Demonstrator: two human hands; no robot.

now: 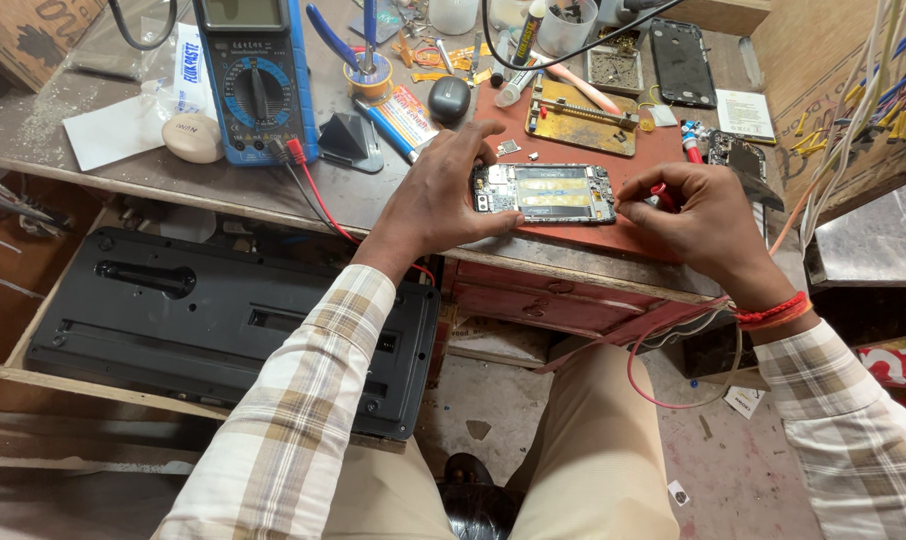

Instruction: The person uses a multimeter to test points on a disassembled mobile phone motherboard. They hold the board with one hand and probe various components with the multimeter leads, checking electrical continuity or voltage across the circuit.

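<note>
An opened phone [545,193] with its back off lies on a red mat [573,150] near the bench's front edge, its circuit board and flat battery exposed. My left hand [438,195] grips the phone's left end, thumb along its front edge and fingers over the far side. My right hand [698,215] rests at the phone's right end, fingers closed on a small red-handled tool [663,195] whose tip is hidden.
A blue multimeter [258,75] with red and black leads stands at the back left. A brass-coloured jig [583,118], a black phone shell [682,62], tweezers, tubes and cups crowd the bench. A black plastic panel [213,320] lies in the open drawer below left.
</note>
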